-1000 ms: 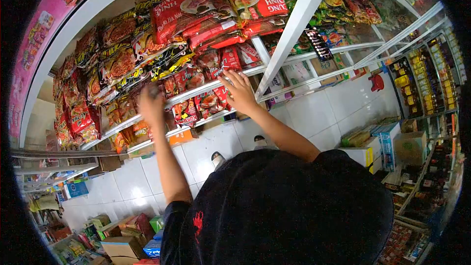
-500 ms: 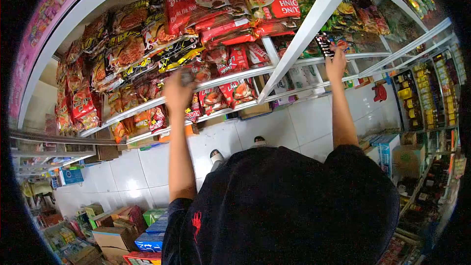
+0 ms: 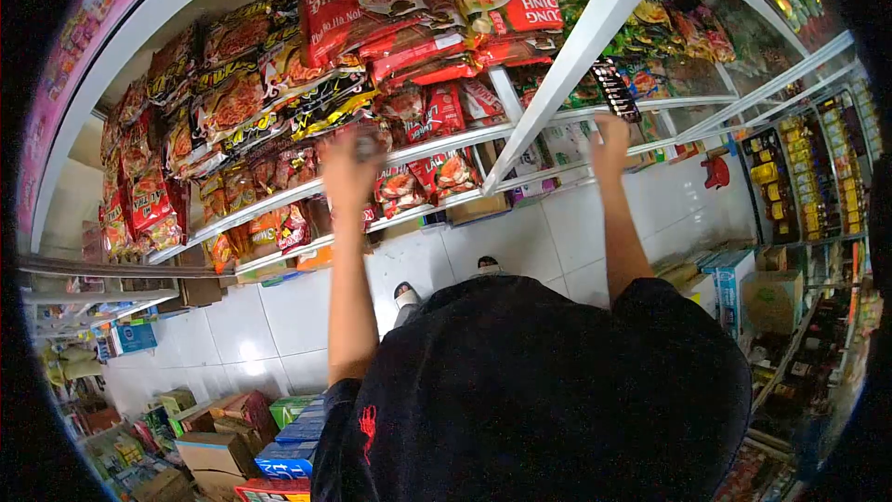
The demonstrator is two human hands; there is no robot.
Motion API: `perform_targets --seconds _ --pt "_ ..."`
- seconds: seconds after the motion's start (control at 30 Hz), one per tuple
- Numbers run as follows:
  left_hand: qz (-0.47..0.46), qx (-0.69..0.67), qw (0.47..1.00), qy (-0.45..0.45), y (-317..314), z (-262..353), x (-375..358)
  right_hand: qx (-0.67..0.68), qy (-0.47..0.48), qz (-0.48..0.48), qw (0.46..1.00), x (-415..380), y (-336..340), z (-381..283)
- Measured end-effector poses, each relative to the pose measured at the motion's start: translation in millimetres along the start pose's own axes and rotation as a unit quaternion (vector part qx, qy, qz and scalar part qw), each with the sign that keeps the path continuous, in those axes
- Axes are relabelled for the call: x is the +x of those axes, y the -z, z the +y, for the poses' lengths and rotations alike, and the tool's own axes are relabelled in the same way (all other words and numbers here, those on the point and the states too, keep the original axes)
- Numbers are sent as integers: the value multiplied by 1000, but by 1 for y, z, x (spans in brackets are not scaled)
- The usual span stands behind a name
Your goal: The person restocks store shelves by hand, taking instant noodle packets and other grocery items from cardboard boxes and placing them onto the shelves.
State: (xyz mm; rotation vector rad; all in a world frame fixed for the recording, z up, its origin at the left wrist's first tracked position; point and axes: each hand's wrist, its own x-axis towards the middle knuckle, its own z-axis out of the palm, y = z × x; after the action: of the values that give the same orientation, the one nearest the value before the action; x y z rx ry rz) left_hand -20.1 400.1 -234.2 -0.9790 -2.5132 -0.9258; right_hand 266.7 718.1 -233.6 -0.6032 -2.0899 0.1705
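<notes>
My left hand (image 3: pixel 348 177) is smeared by motion at the front rail of the noodle shelf. A small dark, rounded thing (image 3: pixel 366 145) shows at its fingertips, too blurred to name. Beyond it lie black-and-yellow noodle packets (image 3: pixel 325 110) and red noodle packets (image 3: pixel 372 2). To the right, my right hand (image 3: pixel 610 141) has its fingers curled at the lower end of a narrow black piece with white icons (image 3: pixel 613 91). This piece stands out in front of the shelf, right of the slanted white frame bar (image 3: pixel 581 65).
White metal rails (image 3: pixel 437 147) run along the shelf front. Cardboard boxes (image 3: pixel 218 460) and blue boxes (image 3: pixel 283 457) stand on the tiled floor (image 3: pixel 237 335) at lower left. Yellow-labelled goods (image 3: pixel 804 167) fill a rack at right, with more cartons (image 3: pixel 771 302) below.
My right hand has moved left and slightly down, and more of the black piece shows. My left hand has shifted a little right and down, still blurred.
</notes>
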Motion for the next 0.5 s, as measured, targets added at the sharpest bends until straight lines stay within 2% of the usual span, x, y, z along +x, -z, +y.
perform_targets --seconds 0.03,0.07,0.13,0.17,0.23,0.27,0.33,0.4,0.47,0.5 --pt "-60 6 998 -14 7 36 0 14 -1 -23 1000 -6 -9 -21" --pt "-74 25 997 -9 11 44 1 60 -16 -35 997 -19 -28 -21" --pt "17 13 1000 21 13 -1 4 91 -103 -91 986 -30 -41 -47" --pt "41 -73 993 78 38 -13 4 104 -145 -112 978 -32 -48 -57" --pt "94 28 976 194 68 -38 7 83 -122 -109 983 -33 -57 -69" --pt "100 59 978 175 63 -44 4 63 -98 -107 987 -35 -59 -72" --pt "41 -21 993 112 45 -15 10 62 -101 -122 985 -43 -66 -74" --pt "19 53 998 1 0 24 5 19 -73 -79 994 -45 -71 -81" --pt "-59 49 997 -7 2 66 2 16 -79 -102 992 -44 -67 -80" --pt "-40 -10 999 -9 1 44 4 13 -85 -125 988 -42 -64 -78"
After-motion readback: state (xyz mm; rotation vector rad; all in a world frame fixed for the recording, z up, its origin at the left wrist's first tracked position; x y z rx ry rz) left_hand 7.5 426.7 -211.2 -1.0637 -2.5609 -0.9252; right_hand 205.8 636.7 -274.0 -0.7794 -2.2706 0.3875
